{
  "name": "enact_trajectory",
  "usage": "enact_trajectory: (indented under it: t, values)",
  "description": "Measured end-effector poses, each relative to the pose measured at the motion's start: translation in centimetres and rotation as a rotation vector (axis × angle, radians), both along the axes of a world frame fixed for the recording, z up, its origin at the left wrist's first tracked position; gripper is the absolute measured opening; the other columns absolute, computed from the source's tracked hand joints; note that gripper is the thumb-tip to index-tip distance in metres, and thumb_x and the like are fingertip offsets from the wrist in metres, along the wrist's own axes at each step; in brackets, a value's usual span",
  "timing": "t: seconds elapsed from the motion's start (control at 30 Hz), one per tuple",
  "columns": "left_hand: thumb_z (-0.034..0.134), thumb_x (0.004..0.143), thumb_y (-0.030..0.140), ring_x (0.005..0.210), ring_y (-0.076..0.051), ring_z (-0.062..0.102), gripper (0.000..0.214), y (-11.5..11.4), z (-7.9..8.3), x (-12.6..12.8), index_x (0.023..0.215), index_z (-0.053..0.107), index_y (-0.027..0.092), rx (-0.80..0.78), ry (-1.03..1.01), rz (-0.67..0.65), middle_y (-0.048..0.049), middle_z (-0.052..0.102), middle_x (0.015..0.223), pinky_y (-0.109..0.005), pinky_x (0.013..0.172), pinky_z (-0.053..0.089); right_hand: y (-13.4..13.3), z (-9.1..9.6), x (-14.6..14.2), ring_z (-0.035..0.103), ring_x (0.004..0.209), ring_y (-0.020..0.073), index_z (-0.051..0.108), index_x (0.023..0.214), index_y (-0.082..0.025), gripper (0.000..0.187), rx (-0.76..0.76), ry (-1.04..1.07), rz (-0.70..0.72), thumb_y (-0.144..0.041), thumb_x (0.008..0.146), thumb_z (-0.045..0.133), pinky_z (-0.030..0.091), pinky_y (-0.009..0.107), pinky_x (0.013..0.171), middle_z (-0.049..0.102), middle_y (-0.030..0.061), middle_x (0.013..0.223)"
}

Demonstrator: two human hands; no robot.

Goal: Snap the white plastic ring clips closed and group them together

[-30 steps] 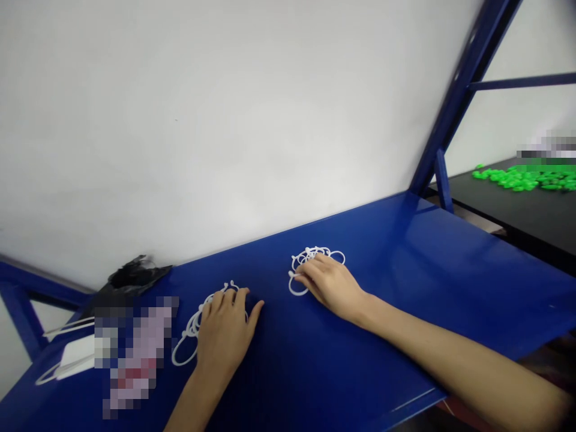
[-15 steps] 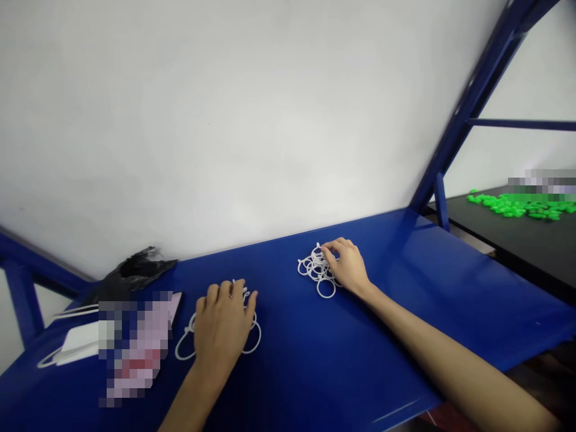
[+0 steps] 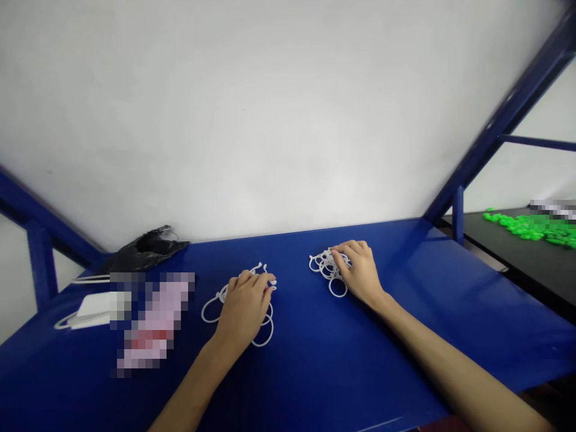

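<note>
White looped rings with small knobs lie in two heaps on the blue table (image 3: 292, 354). My left hand (image 3: 245, 303) is over the left heap of white rings (image 3: 265, 333), and loops stick out on both sides of it. Its thumb and index finger come together around a white knobbed end. To the right, my right hand (image 3: 360, 273) rests at the side of the other heap of white rings (image 3: 330, 267). Thumb and fingertips there close on the heap's upper edge. Both palms hide part of the rings.
A pixelated pink packet (image 3: 164, 312) and white cards (image 3: 96, 310) with a cord lie at the left. Behind them is a crumpled black bag (image 3: 148, 251). Blue frame posts (image 3: 458, 213) rise at the table's ends. Green pieces (image 3: 531, 228) cover a black table at far right.
My left hand has shifted right, and its thumb and index finger have drawn together. The loops under it lie differently. My right hand stays at its heap. The camera view has turned slightly.
</note>
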State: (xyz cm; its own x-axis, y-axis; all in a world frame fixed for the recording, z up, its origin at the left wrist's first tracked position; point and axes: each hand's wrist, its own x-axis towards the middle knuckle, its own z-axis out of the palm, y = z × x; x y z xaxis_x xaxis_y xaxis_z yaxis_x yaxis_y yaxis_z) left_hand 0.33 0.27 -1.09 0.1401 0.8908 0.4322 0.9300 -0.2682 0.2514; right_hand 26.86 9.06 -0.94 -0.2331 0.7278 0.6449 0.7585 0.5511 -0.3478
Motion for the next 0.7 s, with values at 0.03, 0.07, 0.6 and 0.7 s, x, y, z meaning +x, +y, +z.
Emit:
enact_trajectory:
  t: [0.03, 0.07, 0.6, 0.7]
  values:
    - [0.053, 0.093, 0.021, 0.089, -0.024, 0.060, 0.018, -0.1, 0.3, 0.2, 0.104, 0.066, 0.025, 0.001, -0.046, -0.021, -0.0020, 0.073, 0.085, -0.039, 0.079, 0.040, -0.4, 0.2, -0.2, 0.054, 0.095, 0.0248, 0.071, 0.097, -0.020, 0.024, 0.029, -0.007, 0.047, -0.033, 0.100, 0.051, 0.041, 0.043, 0.086, 0.069, 0.0084, 0.098]
    - [0.053, 0.093, 0.022, 0.088, -0.023, 0.060, 0.018, -0.2, 0.5, 0.4, 0.104, 0.066, 0.025, 0.007, -0.093, -0.042, -0.0013, 0.072, 0.084, -0.038, 0.079, 0.041, -0.9, 0.5, -0.4, 0.054, 0.096, 0.0245, 0.070, 0.099, -0.020, 0.022, 0.050, -0.010, 0.101, -0.032, 0.099, 0.052, 0.042, 0.042, 0.086, 0.069, 0.0086, 0.098]
    - [0.052, 0.096, 0.026, 0.089, -0.019, 0.066, 0.028, -1.7, -0.1, 3.9, 0.122, 0.060, 0.025, -0.028, -0.363, -0.242, -0.0017, 0.071, 0.094, -0.038, 0.085, 0.054, -5.1, 1.0, -2.5, 0.061, 0.082, 0.0154, 0.059, 0.109, -0.017, 0.020, -0.144, -0.105, 0.665, -0.033, 0.101, 0.049, 0.052, 0.030, 0.076, 0.065, 0.0060, 0.092]
    - [0.052, 0.096, 0.026, 0.096, -0.020, 0.064, 0.026, -1.6, -0.3, 3.9, 0.120, 0.061, 0.025, 0.034, -0.284, -0.239, -0.0032, 0.070, 0.098, -0.040, 0.090, 0.053, -5.1, 1.0, -2.2, 0.062, 0.087, 0.0154, 0.058, 0.114, -0.018, 0.019, -0.141, -0.103, 0.709, -0.027, 0.102, 0.046, 0.053, 0.030, 0.078, 0.066, 0.0067, 0.098]
